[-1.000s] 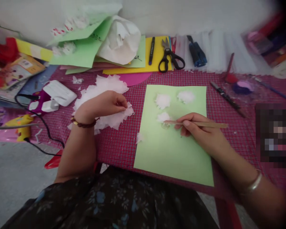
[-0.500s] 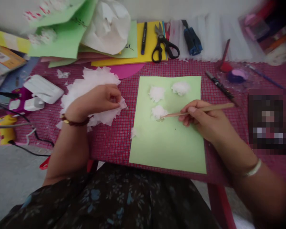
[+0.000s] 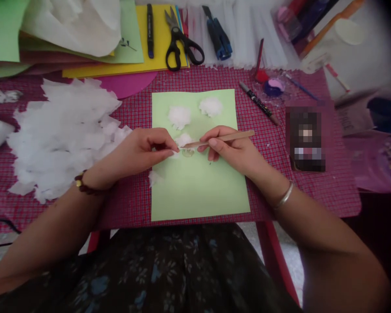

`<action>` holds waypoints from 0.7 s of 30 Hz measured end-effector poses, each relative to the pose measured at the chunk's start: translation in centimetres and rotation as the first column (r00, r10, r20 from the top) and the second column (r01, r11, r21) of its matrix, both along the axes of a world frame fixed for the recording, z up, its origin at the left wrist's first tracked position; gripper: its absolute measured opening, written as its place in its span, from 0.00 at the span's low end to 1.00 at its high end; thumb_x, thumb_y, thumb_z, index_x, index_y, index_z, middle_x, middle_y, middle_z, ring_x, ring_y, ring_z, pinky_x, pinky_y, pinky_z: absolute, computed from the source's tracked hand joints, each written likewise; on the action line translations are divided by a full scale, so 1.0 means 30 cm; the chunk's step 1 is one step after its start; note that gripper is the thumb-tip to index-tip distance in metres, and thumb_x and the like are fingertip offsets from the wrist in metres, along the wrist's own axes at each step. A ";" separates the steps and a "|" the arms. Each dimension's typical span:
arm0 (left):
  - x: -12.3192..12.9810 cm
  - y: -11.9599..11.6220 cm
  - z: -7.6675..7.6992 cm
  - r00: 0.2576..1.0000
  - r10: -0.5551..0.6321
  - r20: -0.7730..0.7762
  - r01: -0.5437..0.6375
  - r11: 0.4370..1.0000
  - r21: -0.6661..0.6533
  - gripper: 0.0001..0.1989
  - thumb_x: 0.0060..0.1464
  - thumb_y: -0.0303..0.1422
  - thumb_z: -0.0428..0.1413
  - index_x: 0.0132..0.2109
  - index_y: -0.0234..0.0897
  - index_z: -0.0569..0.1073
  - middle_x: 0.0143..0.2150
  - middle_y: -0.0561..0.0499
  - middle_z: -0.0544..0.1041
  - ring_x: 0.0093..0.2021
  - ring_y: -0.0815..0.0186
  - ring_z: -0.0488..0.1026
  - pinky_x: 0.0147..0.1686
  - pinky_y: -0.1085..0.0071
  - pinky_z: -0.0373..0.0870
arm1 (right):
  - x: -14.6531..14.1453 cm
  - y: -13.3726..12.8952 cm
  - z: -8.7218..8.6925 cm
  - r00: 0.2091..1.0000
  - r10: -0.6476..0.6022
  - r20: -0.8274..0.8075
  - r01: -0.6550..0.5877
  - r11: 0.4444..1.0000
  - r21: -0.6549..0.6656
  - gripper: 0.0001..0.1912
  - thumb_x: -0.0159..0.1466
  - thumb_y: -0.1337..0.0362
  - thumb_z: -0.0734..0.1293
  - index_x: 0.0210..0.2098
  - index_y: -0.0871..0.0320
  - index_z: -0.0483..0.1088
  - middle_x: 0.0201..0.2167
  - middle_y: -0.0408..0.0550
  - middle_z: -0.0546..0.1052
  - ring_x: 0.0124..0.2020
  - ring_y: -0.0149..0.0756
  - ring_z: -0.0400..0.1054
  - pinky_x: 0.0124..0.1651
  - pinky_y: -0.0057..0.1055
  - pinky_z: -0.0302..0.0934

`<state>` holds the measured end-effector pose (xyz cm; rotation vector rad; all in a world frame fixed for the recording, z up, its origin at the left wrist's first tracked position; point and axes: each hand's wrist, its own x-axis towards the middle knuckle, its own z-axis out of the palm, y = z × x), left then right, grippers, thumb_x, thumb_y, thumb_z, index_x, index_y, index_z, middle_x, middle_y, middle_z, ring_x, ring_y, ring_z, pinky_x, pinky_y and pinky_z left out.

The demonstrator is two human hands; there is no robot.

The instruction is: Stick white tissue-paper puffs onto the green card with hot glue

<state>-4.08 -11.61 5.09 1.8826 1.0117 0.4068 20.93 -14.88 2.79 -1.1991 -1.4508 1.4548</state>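
A light green sheet (image 3: pixel 198 191) lies on the checked cloth, with white tufts (image 3: pixel 180 116) on its upper half. My right hand (image 3: pixel 226 145) grips a thin wooden stick (image 3: pixel 237 136), whose tip points left at the lowest tuft (image 3: pixel 184 140). Close to that tip, my left hand (image 3: pixel 150 148) pinches a small piece of white tissue (image 3: pixel 176 154). A wet-looking spot (image 3: pixel 188 153) shows on the sheet just below the tip. Left of the sheet is a large pile of white tissue pieces (image 3: pixel 65 139).
Scissors (image 3: pixel 179 39), a black marker (image 3: pixel 150 30) and a blue-black cutter (image 3: pixel 217 34) lie along the back. A pen (image 3: pixel 259 103), a small paint pot (image 3: pixel 274 88) and a dark blurred object (image 3: pixel 305 139) are at the right.
My left hand has moved right from the tissue pile to the stick's tip, now with a tissue piece. The stick stays in my right hand. The view has shifted to the right.
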 end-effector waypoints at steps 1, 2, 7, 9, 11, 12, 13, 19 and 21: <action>0.006 -0.001 -0.005 0.999 -0.037 -0.010 0.037 0.999 0.032 0.07 0.57 0.35 0.56 0.36 0.39 0.78 0.37 0.49 0.78 0.35 0.65 0.73 0.35 0.68 0.67 | 0.000 0.001 0.000 1.000 -0.003 0.001 0.003 1.000 -0.003 0.07 0.67 0.57 0.69 0.35 0.52 0.74 0.31 0.42 0.78 0.25 0.28 0.68 0.28 0.29 0.67; 0.012 -0.002 -0.010 0.998 -0.066 -0.017 0.067 0.996 0.061 0.08 0.58 0.35 0.55 0.36 0.40 0.78 0.37 0.49 0.78 0.36 0.65 0.74 0.36 0.68 0.68 | 0.000 0.002 0.000 1.000 -0.003 0.000 0.003 1.000 -0.002 0.06 0.67 0.58 0.69 0.35 0.53 0.74 0.30 0.42 0.77 0.25 0.28 0.68 0.28 0.29 0.66; 0.047 -0.007 -0.049 0.994 0.001 -0.107 0.010 0.995 0.100 0.07 0.57 0.35 0.55 0.40 0.40 0.76 0.34 0.52 0.77 0.34 0.66 0.73 0.35 0.69 0.68 | 0.002 0.000 -0.007 1.000 -0.019 -0.015 0.020 0.999 0.037 0.07 0.68 0.58 0.67 0.35 0.53 0.73 0.30 0.42 0.77 0.25 0.29 0.68 0.29 0.29 0.65; 0.060 -0.009 -0.061 0.992 0.056 -0.111 -0.046 0.995 0.087 0.07 0.55 0.35 0.56 0.40 0.39 0.74 0.31 0.53 0.76 0.32 0.67 0.72 0.34 0.70 0.68 | 0.004 -0.006 -0.010 0.994 -0.094 -0.057 0.098 0.991 0.088 0.09 0.69 0.57 0.67 0.35 0.53 0.72 0.29 0.42 0.78 0.24 0.29 0.68 0.28 0.29 0.64; 0.067 -0.007 -0.068 0.993 0.073 -0.096 -0.066 0.995 0.081 0.07 0.55 0.35 0.56 0.40 0.38 0.73 0.31 0.53 0.75 0.32 0.67 0.72 0.33 0.71 0.69 | 0.005 -0.014 -0.010 0.983 -0.150 -0.108 0.165 0.975 0.151 0.09 0.69 0.57 0.67 0.34 0.54 0.71 0.27 0.42 0.78 0.24 0.29 0.68 0.28 0.30 0.64; 0.069 -0.006 -0.070 0.993 0.078 -0.086 -0.070 0.994 0.084 0.07 0.54 0.35 0.57 0.39 0.38 0.73 0.31 0.53 0.76 0.32 0.67 0.72 0.33 0.71 0.69 | 0.005 -0.019 -0.009 0.982 -0.150 -0.117 0.169 0.969 0.179 0.09 0.68 0.57 0.67 0.34 0.54 0.71 0.27 0.42 0.78 0.25 0.30 0.69 0.29 0.30 0.65; 0.069 -0.004 -0.072 0.994 0.079 -0.080 -0.072 0.994 0.086 0.07 0.54 0.35 0.57 0.39 0.38 0.73 0.31 0.53 0.76 0.32 0.67 0.72 0.33 0.71 0.70 | 0.005 -0.025 -0.007 0.985 -0.136 -0.106 0.155 0.967 0.200 0.10 0.68 0.57 0.67 0.33 0.54 0.72 0.27 0.42 0.78 0.25 0.31 0.70 0.30 0.31 0.66; 0.061 0.015 -0.088 0.998 0.068 0.017 -0.068 0.997 0.030 0.06 0.55 0.34 0.57 0.40 0.39 0.74 0.33 0.52 0.77 0.35 0.67 0.74 0.36 0.70 0.72 | 0.000 -0.058 -0.003 0.991 0.002 0.136 -0.037 0.964 0.262 0.12 0.70 0.53 0.63 0.34 0.49 0.73 0.31 0.45 0.76 0.33 0.37 0.72 0.38 0.37 0.67; 0.058 0.020 -0.093 0.997 0.059 0.045 -0.060 0.998 0.019 0.06 0.55 0.34 0.56 0.40 0.38 0.74 0.34 0.52 0.78 0.35 0.67 0.74 0.37 0.70 0.72 | 0.000 -0.064 -0.006 0.981 0.026 0.193 -0.082 0.953 0.291 0.11 0.71 0.54 0.62 0.36 0.49 0.73 0.33 0.46 0.76 0.35 0.38 0.72 0.38 0.37 0.67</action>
